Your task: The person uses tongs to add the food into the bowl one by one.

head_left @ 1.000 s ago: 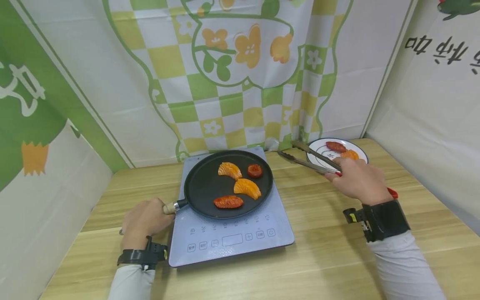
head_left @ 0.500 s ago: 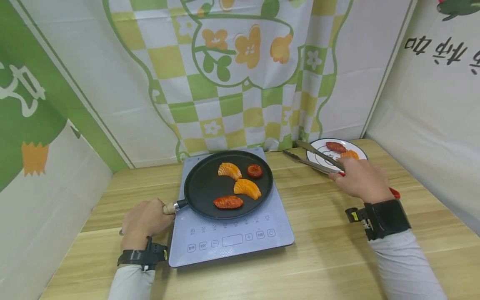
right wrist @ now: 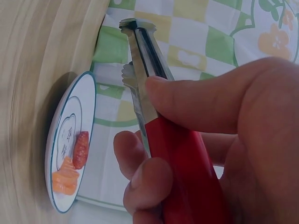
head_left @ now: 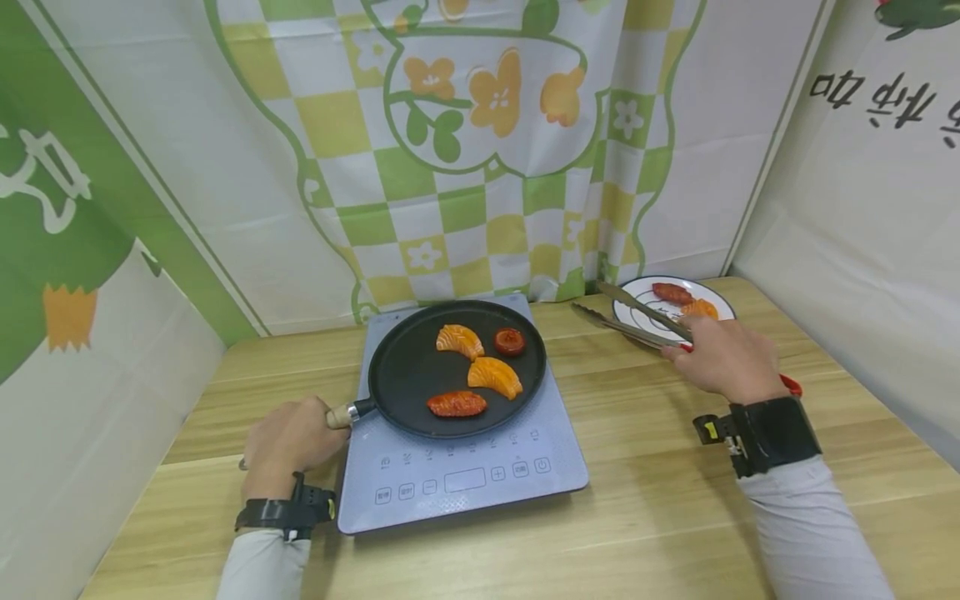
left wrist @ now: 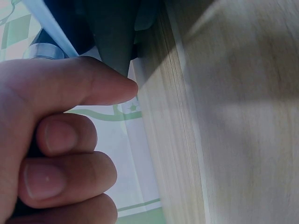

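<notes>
Head view: L hand (head_left: 296, 437) is curled round the handle (head_left: 341, 417) of the blk pan (head_left: 405, 371), sitting on the hob (head_left: 465, 504), left of centre on the worktop (head_left: 637, 517). Pan has 2 orange slices (head_left: 495, 377) mid, a round red pc (head_left: 509, 341) far right, a long red pc (head_left: 457, 404) near side. R hand (head_left: 727, 358) holds tongs (head_left: 645, 309), arms apart, pointing far left, by the plate (head_left: 633, 292) far right.

L wrist view: fingers folded in; what's inside the fist mostly hidden.

R wrist view: thumb on metal, fingers wrapped round red grip (right wrist: 187, 172); tongs tips clear of the plate's food (right wrist: 65, 179).
</notes>
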Motion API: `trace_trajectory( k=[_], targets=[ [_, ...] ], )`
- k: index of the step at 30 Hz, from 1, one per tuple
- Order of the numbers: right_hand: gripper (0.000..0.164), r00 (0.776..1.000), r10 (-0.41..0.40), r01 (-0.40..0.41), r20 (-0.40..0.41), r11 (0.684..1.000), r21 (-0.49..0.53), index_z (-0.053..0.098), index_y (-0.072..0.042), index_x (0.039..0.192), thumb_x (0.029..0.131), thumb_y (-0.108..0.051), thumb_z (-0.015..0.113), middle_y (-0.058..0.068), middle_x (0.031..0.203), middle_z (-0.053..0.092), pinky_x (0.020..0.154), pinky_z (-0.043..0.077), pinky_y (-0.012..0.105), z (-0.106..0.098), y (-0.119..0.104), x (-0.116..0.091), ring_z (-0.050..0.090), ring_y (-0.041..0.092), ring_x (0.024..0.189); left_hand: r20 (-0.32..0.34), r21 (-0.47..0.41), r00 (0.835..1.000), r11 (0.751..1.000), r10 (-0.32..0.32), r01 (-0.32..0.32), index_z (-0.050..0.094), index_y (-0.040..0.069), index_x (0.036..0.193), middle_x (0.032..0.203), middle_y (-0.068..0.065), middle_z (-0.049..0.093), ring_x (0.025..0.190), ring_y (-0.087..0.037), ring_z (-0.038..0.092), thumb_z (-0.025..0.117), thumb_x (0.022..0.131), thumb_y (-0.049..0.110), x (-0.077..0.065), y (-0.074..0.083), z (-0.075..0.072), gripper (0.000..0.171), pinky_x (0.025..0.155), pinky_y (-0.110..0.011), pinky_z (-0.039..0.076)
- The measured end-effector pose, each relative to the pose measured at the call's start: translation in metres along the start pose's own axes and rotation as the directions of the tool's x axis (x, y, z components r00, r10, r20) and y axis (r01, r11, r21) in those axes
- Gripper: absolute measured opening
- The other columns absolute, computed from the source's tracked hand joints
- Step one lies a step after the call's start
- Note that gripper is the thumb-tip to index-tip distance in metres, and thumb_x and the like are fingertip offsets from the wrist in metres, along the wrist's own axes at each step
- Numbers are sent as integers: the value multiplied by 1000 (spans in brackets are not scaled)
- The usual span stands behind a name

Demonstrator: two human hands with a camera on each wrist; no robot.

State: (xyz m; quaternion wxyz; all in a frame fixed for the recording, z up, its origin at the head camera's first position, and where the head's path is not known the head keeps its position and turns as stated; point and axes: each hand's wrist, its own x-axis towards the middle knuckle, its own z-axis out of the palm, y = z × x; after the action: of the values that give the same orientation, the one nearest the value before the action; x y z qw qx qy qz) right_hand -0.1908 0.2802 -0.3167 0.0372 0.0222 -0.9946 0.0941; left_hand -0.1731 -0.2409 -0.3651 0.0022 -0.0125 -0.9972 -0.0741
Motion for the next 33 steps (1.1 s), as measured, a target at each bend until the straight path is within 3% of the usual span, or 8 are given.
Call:
trace_trajectory(
  k=[12, 20, 33],
  targets=[
    [65, 1000, 11, -11, 13, 1000, 12, 48, -5, 132, 88, -51, 56, 26, 119, 53, 55, 38, 44, 4, 7, 3, 54, 43, 97, -5, -4, 1000, 1000, 3, -3, 44, 16, 59, 56, 1, 41, 52, -17, 40, 55, 84, 43, 0, 1, 0, 38, 47, -32, 28],
    [63, 1000, 16, -16, 0, 1000, 10, 47, -8, 133, 88, -50, 54, 28, 119, 53, 62, 39, 54, 3, 15, 4, 53, 46, 100, -4, -6, 1000, 1000, 0, 0, 44, 16, 60, 56, 1, 41, 52, -17, 40, 55, 84, 43, 1, 0, 1, 38, 47, -32, 28],
    [58, 999, 36, -35, -29, 999, 40, 53, -9, 126, 86, -50, 57, 23, 107, 57, 52, 36, 45, 1, 21, 2, 55, 37, 87, 7, -9, 1000, 1000, -1, 1, 44, 16, 60, 56, 1, 41, 52, -17, 40, 55, 83, 41, 0, 0, 0, 36, 47, -32, 28]
  ],
)
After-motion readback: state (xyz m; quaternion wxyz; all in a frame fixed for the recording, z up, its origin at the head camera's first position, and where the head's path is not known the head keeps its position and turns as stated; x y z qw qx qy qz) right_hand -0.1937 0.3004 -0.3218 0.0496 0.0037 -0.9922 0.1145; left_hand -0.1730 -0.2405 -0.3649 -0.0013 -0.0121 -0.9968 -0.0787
